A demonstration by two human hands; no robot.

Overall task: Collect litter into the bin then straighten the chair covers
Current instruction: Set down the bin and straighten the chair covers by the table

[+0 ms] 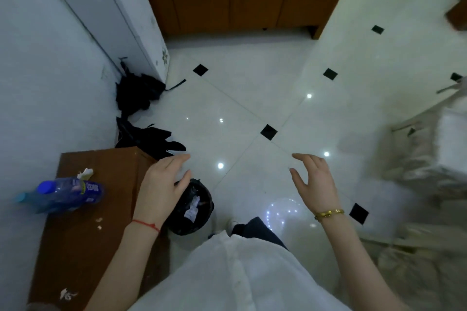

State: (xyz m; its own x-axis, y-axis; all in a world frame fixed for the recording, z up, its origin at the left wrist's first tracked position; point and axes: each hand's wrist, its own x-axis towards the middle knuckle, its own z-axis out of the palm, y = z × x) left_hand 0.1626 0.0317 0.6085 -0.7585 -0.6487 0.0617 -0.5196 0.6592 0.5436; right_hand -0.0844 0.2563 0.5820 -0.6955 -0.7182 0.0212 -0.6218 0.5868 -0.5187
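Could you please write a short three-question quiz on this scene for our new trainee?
1. True or false: both hands are empty.
2. Which hand is above the bin? A) left hand B) right hand
3. What lies on the brown table beside the crumpled tissue?

Key: 1. True. 2. A. 3. A blue plastic bottle, lying on its side.
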